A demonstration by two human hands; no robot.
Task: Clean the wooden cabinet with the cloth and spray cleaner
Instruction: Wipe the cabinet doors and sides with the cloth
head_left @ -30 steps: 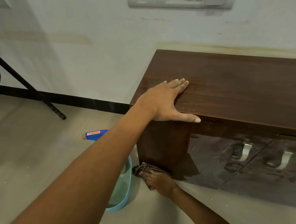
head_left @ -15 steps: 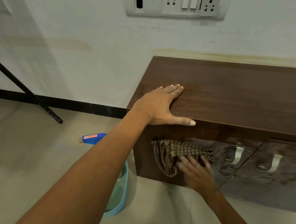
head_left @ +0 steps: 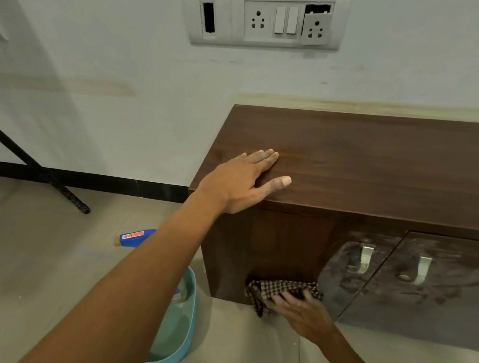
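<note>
white wall (head_left: 98,50) behind, wooden cabinet (head_left: 379,171) against it. right hand (head_left: 304,313) presses the checked cloth (head_left: 277,290) flat-fingered low on the cabinet's front, rest of that panel straight above. left hand (head_left: 244,179) lies flat on the cabinet top, holding nothing. spray bottle (head_left: 135,237) left of the cabinet

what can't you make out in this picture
Head view:
- Bottle: only its blue end shows; the left arm hides the rest, and the label is too small to read.
- Basin: partly behind the same arm.
- Cabinet: right end cut off by the frame edge.
- Cloth: part lies under the right hand, blurred.
- Black stand: top cut off at the left edge.
</note>
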